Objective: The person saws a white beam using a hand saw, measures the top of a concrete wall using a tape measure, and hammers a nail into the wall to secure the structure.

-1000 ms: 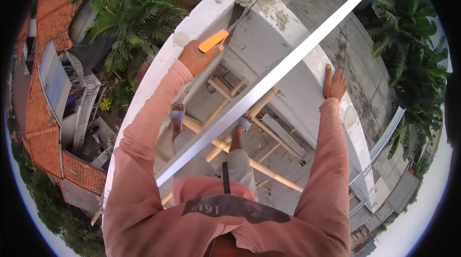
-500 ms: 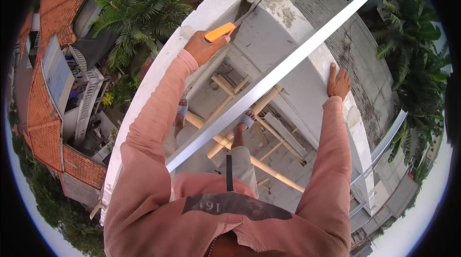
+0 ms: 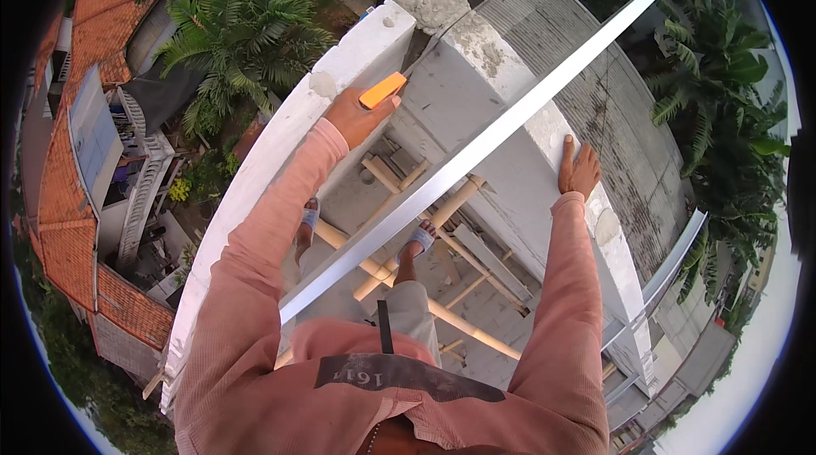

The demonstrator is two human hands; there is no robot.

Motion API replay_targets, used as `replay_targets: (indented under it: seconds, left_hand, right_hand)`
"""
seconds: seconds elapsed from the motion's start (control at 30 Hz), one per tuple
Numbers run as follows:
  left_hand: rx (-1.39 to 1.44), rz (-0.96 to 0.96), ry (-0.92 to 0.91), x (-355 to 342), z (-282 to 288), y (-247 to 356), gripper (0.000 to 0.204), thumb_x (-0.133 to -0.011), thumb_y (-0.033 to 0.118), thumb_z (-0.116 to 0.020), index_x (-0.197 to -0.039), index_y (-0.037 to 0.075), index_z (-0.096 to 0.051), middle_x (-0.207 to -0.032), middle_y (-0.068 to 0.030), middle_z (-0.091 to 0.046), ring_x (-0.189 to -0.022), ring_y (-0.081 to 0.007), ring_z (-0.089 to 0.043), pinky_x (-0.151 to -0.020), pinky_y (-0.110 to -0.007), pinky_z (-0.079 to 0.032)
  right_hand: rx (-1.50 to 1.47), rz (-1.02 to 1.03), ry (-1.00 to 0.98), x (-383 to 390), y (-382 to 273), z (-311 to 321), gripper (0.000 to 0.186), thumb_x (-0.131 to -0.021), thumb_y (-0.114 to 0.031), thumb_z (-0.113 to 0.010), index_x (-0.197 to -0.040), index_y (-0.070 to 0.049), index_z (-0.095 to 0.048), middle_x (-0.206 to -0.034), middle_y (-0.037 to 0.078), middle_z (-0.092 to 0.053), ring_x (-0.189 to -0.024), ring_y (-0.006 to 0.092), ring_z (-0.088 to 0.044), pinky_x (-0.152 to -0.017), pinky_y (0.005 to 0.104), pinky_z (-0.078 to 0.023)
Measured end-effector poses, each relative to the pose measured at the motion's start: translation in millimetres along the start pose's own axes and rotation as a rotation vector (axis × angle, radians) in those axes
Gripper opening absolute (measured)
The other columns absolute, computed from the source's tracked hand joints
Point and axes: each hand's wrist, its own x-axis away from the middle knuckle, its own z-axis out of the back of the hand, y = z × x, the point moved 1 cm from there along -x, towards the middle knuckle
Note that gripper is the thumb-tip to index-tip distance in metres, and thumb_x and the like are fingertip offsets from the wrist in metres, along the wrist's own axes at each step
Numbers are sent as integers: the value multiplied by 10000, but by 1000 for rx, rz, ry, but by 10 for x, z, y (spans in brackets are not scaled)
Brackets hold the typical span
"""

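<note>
One orange tiled roof (image 3: 64, 255) curves down the far left of the frame. Right of it, a cluster of palms (image 3: 229, 22) fills the upper left; the overlapping fronds cannot be counted. Two pale walls cross the frame. The left wall (image 3: 276, 149) runs from the lower left up to the upper middle. Over it, left of centre in the upper half, is the left hand (image 3: 355, 118), its fingers closed around one orange handle (image 3: 382, 90). One lump of rough concrete (image 3: 432, 0) sits at the top middle.

Two feet in two sandals (image 3: 421, 238) show in the middle, one on each side of one long metal bar (image 3: 476, 153). The bar slants from the lower left of centre to the upper right, passing above the right wall (image 3: 540, 128); neither hand touches it. Below the bar are several light poles (image 3: 472, 329); legs and bar hide parts, so their exact number cannot be told.

Right of centre, the right hand (image 3: 580, 168) is open, fingers extended, resting on top of the right wall and gripping nothing. Beyond it, one grey roof (image 3: 629, 141) takes up the upper right, with broad-leaved plants (image 3: 739, 73) along the far right.
</note>
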Motion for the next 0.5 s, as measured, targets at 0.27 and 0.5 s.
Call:
replay_targets:
  seconds: [0.27, 0.5]
  left_hand:
    - [97, -37, 41, 1164, 116, -635, 379, -952, 323, -651, -1111, -19, -688, -765, 1, -589, -723, -75, -491, -671, -265, -456]
    - [41, -15, -13, 305, 48, -218, 399, -939, 348, -666, -1081, -25, -675, -776, -1, -609, -737, -72, -504, -683, -272, -464]
  right_hand:
    - [-33, 6, 24, 30, 175, 10, 663, -961, -649, -376, -1249, -80, -560, -1292, 150, -559, -1240, 353, -478, -1076, 480, -302]
    - [-31, 1, 23, 14, 94, -18, 680, -962, -658, -353, -1249, -77, -559, -1290, 161, -559, -1256, 356, -470, -1091, 484, -287]
